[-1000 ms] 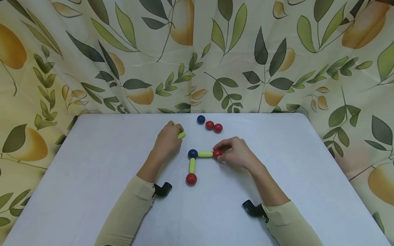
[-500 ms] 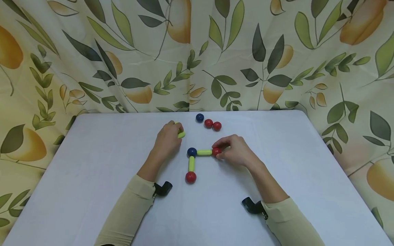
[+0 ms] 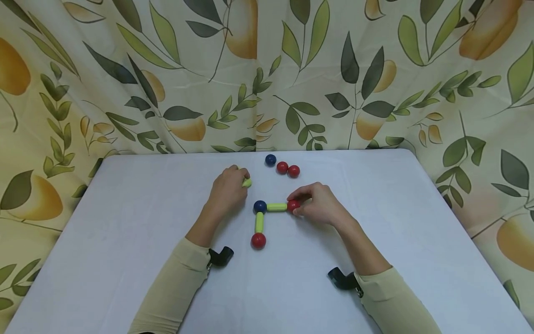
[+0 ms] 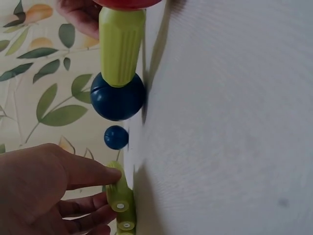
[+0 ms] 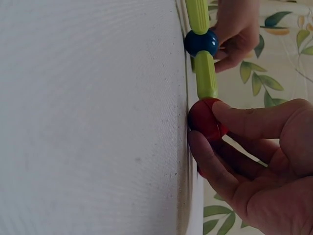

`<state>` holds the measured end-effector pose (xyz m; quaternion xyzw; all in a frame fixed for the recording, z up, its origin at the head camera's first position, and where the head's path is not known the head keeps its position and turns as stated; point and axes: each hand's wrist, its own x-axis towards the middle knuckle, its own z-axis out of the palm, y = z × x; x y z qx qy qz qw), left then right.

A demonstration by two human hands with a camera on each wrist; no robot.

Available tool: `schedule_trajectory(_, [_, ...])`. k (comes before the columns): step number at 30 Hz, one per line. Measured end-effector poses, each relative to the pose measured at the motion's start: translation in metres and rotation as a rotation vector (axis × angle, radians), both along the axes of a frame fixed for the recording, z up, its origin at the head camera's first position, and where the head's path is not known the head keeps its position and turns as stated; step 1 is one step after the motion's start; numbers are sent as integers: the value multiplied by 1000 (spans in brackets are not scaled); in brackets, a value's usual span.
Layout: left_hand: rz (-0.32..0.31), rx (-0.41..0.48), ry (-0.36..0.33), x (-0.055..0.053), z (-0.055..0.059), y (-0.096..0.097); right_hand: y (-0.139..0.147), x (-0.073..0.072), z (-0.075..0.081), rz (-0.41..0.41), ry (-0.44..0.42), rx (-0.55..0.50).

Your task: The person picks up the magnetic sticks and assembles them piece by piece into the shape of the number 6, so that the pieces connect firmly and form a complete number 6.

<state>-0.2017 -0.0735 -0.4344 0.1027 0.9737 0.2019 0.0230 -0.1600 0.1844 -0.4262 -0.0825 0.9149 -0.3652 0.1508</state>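
On the table an L-shaped piece has a blue ball (image 3: 260, 207) at its corner. One yellow-green rod (image 3: 277, 207) runs right from it to a red ball (image 3: 292, 206); another rod (image 3: 259, 222) runs down to a second red ball (image 3: 258, 241). My right hand (image 3: 320, 204) pinches the right-end red ball between thumb and fingertips. Up and left of the corner, my left hand (image 3: 227, 189) pinches a yellow-green rod (image 4: 117, 191) with a pale disc in its end. More such rods (image 4: 126, 223) lie under it, partly hidden by the fingers.
Behind the L-shaped piece, a loose blue ball (image 3: 270, 160) and two red balls (image 3: 282, 168) lie near the far edge of the white table (image 3: 375, 185). A leaf-and-fruit patterned cloth (image 3: 308, 93) hangs beyond that edge.
The rod at my left fingertips has turned slightly, and less of its length shows. My right hand stays on the red ball. The head view has shifted a little.
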Motion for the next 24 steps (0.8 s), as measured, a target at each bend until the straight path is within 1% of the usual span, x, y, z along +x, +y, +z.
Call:
schedule_trajectory(3, [17,30,-14,4,4,0,1,1,0,-6,-7,-3])
schedule_trajectory(7, [52,95,-43,11,10,-1,0,1,0,1,-1,-7])
schedule_trajectory(10, [62,148,-51,16,16,-2,0,1,-1,4,10,-7])
schedule_trajectory(13, [76,197,-74,24,23,-5,-1,1,-2,9,10,-16])
schedule_trajectory(17, [87,244,-123,37,33,-8,-2,0,-2,7,4,-14])
schedule_trajectory(21, [71,276,-152,49,39,-12,-2,1,-1,-8,2,-2])
schedule_trajectory(24, [60,299,-170,57,42,-15,-2,1,0,-4,4,-2])
